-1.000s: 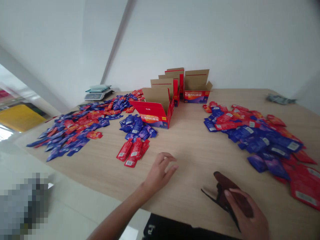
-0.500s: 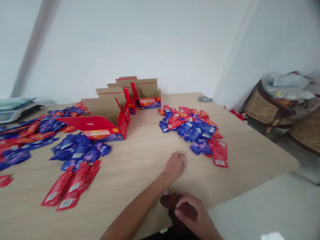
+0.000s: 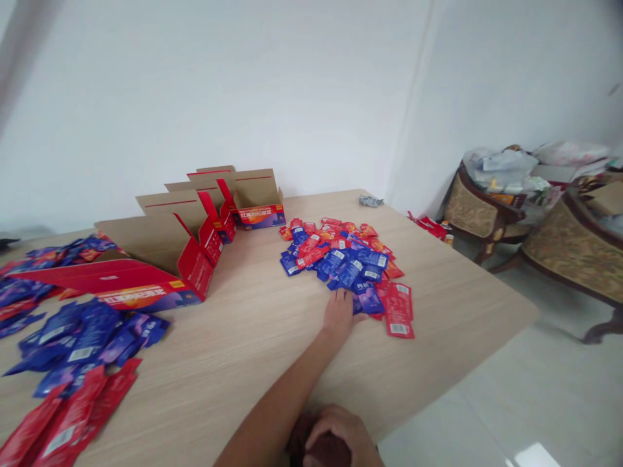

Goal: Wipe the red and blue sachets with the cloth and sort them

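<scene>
My left hand point(image 3: 339, 316) stretches across the wooden table point(image 3: 457, 305), and its fingertips touch the near edge of a pile of blue and red sachets point(image 3: 345, 256). Nothing shows lifted in it. At the bottom edge of the view, my right hand point(image 3: 338, 433) is closed over a dark brown object point(image 3: 298, 442) that is mostly hidden. An open red carton point(image 3: 150, 288) lies on its side to the left of my arm.
More open red cartons point(image 3: 256, 206) stand in a row at the back. Blue sachets point(image 3: 87, 334) and red sachets point(image 3: 68, 415) lie at the near left. A grey scrap point(image 3: 370, 201) sits at the far corner. Cluttered armchairs point(image 3: 479, 207) stand right of the table.
The view has swung to the right. My left hand moved forward and right from bare table to the edge of the right sachet pile. My right hand drew the dark object closer to me.
</scene>
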`<state>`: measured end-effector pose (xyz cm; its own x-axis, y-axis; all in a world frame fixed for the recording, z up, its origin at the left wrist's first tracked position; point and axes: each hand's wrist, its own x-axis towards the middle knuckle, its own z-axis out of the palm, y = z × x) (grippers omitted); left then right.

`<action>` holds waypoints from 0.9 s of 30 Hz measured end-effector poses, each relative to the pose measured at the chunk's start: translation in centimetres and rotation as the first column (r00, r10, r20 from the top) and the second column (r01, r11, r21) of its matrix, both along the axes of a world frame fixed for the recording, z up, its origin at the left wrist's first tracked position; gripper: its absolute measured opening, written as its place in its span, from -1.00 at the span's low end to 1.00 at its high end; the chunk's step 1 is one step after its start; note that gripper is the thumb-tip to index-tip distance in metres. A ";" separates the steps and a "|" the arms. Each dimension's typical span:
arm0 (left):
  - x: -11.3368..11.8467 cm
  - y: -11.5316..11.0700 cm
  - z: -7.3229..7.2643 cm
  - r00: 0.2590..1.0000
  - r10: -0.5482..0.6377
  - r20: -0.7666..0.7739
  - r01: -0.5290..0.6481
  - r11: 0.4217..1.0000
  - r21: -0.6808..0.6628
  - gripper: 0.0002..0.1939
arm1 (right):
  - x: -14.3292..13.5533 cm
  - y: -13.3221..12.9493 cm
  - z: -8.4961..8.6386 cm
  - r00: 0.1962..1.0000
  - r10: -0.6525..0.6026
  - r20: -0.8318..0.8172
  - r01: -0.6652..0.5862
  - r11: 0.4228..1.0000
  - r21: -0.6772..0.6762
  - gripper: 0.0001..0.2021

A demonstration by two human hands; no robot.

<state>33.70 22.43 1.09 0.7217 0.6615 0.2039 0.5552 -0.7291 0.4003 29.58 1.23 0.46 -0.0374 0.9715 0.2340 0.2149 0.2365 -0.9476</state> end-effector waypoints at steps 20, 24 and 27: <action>-16.2 -0.5 6.3 0.992 0.061 0.111 0.000 0.874 -0.487 -0.76 | 0.2 -1.6 2.0 1.000 -0.016 -0.010 0.014 0.985 -0.170 -0.77; -23.4 -3.8 5.3 0.960 0.158 0.231 0.029 0.765 -0.643 -0.60 | 0.4 -2.0 2.1 1.000 -0.001 -0.023 -0.004 0.976 -0.217 -0.71; -27.8 -7.3 4.4 0.906 0.291 0.309 0.061 0.632 -0.773 -0.47 | 0.5 -2.2 2.3 0.999 -0.013 -0.037 0.004 0.969 -0.248 -0.67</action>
